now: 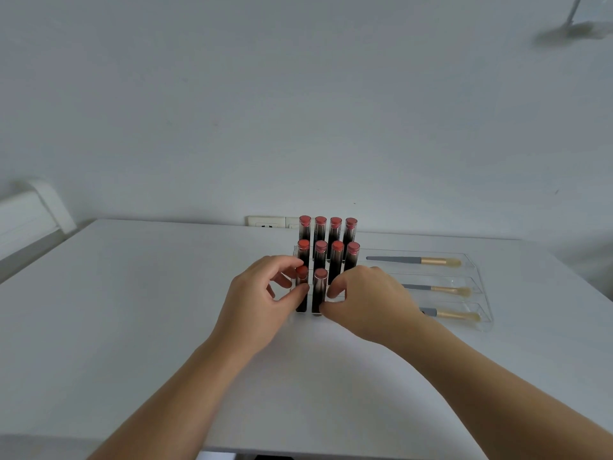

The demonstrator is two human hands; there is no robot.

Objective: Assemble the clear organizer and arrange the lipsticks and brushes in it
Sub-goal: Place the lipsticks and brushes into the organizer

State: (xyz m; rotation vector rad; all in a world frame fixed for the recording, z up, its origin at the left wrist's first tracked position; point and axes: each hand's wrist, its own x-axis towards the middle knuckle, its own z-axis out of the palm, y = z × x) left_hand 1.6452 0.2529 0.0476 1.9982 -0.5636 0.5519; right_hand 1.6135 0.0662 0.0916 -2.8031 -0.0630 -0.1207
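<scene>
Clear organizer [477, 313] sits on the white table [132, 293], toward the far middle, in two parts side by side: a stepped lipstick rack on the left, a stepped brush tray on the right.

Lipsticks [335, 234] stand upright in the rack, dark tubes with red tops. Back row: four. Middle row: four. Front row: two visible, at the left end; the rest of that row is hidden behind the right hand.

Brush tray holds three brushes, one per step, each lying flat with grey handle to the left, gold ferrule and pale bristles to the right: far brush [414, 260], middle brush [441, 289], near brush [454, 315]. Handle end of the near brush is covered by the right wrist.

Left hand [258, 303]: fingers curled, thumb and forefinger pinching the front-left lipstick [302, 277] on its tube.

Right hand [368, 303]: fingers curled in at the front of the rack, fingertips against the second front lipstick [320, 287] and the rack's front edge. Cannot tell whether it grips the tube or the acrylic.

Both forearms reach in from the near edge, bare.

Behind the rack, a white wall socket [265, 222] shows just above the table's far edge.
</scene>
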